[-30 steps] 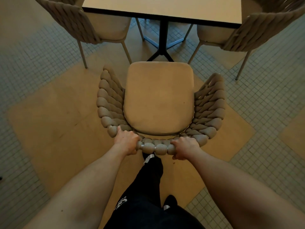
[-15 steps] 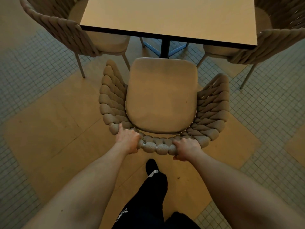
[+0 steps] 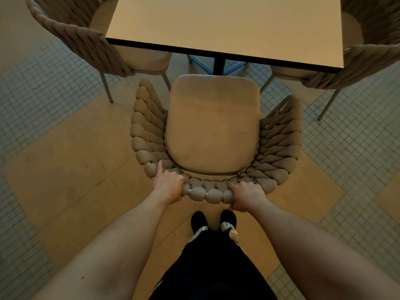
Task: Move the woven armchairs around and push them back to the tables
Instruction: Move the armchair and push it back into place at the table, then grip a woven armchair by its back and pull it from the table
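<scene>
Armchair: a woven armchair [image 3: 213, 135] stands in the centre of the frame, its back toward the person and its seat facing the table.
Seat: the front edge of the beige cushion [image 3: 213, 124] lies just short of the table's near edge, close to the dark table post.
Left hand: the left hand [image 3: 168, 184] grips the woven top rail at the lower left of the chair back, fingers curled over the rail and the thumb stretched along the weave.
Right hand: the right hand [image 3: 245, 197] grips the same rail at the lower right, fingers wrapped over the top and the thumb below.
Table: a square table [image 3: 227, 27] with a pale top and dark edge fills the upper centre.
Left chair: another woven chair [image 3: 71, 37] sits at the upper left, tucked beside the table.
Right chair: a third one [image 3: 372, 61] sits at the upper right, its seat partly under the tabletop.
Floor: tan panels under the centre chair, small grey tiles [image 3: 43, 87] at the sides.
Feet: two dark shoes [image 3: 200, 220] stand just behind the chair back, at lower centre.
</scene>
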`<state>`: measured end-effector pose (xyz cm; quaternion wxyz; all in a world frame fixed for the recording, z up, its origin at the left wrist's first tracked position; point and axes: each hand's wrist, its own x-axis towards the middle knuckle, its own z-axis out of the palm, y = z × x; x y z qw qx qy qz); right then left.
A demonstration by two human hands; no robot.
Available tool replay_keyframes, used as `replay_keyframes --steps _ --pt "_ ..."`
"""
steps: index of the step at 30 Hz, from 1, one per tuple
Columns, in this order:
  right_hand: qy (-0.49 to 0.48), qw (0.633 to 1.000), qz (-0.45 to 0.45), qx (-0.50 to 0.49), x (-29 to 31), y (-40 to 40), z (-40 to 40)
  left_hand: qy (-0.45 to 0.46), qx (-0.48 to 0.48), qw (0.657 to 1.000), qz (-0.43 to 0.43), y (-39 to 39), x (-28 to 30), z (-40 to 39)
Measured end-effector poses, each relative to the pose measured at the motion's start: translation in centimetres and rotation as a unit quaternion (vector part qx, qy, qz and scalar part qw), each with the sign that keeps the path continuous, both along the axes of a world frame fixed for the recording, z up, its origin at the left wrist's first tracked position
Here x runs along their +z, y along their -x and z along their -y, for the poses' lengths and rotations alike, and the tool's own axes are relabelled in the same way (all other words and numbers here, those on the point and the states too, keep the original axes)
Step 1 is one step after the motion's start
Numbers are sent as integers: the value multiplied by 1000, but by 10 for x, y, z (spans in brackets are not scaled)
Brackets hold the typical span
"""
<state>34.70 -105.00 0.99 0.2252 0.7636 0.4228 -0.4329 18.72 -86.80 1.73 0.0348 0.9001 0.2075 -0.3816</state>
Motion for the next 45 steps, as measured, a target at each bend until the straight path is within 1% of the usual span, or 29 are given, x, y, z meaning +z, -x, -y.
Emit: replay_keyframes --steps 4,7,11,15,19,23,30,36,41,45 --pt "1 1000 -28 -5 3 -5 3 0 20 1000 -22 2 -1 8" --pt "4 999 -45 -18 7 -8 4 30 36 998 -33 1 2 9" --pt "-6 998 -56 -29 17 -8 0 69 84 994 -12 -2 14 6" --pt "-40 997 -58 -38 27 -9 -7 75 145 986 19 -1 26 1" --pt "-55 997 -57 -26 37 -15 -15 70 212 973 54 9 37 1" --pt "-64 997 -42 6 44 -18 -30 64 288 951 92 24 43 1" --pt "-84 992 -55 80 66 -7 -64 108 438 882 139 46 61 6" --pt "-99 983 -70 137 75 8 -94 113 513 838 150 73 67 5" --pt "-101 976 -68 183 76 29 -125 101 545 816 163 103 69 -9" --pt "-95 972 -62 208 77 53 -157 100 566 803 158 132 68 -30"
